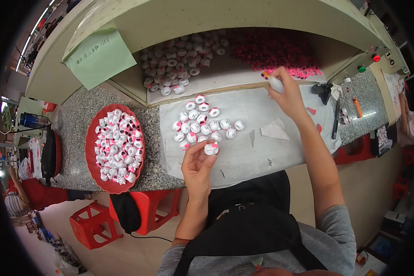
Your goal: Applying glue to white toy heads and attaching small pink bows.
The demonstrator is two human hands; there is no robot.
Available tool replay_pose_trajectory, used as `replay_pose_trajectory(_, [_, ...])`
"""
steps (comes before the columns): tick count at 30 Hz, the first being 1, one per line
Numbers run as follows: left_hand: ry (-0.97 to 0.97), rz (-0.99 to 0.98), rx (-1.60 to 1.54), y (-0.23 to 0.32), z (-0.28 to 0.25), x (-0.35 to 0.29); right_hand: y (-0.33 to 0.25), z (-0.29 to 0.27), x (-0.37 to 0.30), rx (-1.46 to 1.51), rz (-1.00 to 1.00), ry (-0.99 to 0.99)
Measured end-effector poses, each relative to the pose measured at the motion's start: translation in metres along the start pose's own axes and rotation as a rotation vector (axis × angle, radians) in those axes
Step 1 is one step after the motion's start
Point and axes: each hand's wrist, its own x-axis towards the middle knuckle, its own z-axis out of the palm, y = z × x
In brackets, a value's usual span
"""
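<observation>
The table (71,147) ends just before the person's black apron (243,239), and the near edge of the white sheet (280,154) comes to about the same place. On the far side, the cabinet (262,16) makes the limit; under it lie a white heap (175,64) at left and a pink heap (280,53) at right. The red tray (117,186), filled with white and pink pieces, stands at the left of the sheet. At the right side I see a black pen (335,119) and an orange tool (357,107). The widest room for moving is in the middle of the sheet, around a paper scrap (276,129).

The 2 hands are well apart. The left hand (198,168) is pinching 1 white piece (211,148), with pink marks, between thumb and fingers, just at the near side of a loose group (201,119) of similar pieces. The right hand (289,94) has its fingers closed around a white bottle (276,84), near the pink heap; whether its orange tip touches there, I cannot tell.
</observation>
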Motion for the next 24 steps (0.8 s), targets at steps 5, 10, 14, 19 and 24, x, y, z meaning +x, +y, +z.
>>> replay_pose_trajectory(5, [0.004, -0.004, 0.007, 0.000, 0.001, -0.003, 0.019, 0.014, 0.051, -0.547, -0.250, -0.067])
replay_pose_trajectory(10, [0.043, 0.005, 0.066, -0.002, -0.004, -0.001, 0.017, 0.017, 0.051, -0.573, -0.170, -0.192])
replay_pose_trajectory(14, [0.027, -0.020, 0.045, -0.002, -0.001, -0.001, 0.009, 0.014, 0.028, -0.409, -0.256, -0.107])
replay_pose_trajectory(19, [-0.024, -0.053, -0.047, -0.008, 0.018, 0.002, -0.033, 0.007, -0.019, 0.274, 0.065, -0.139])
replay_pose_trajectory(24, [-0.128, -0.004, 0.000, -0.021, 0.038, -0.002, -0.062, 0.030, -0.079, 0.689, 0.244, -0.126])
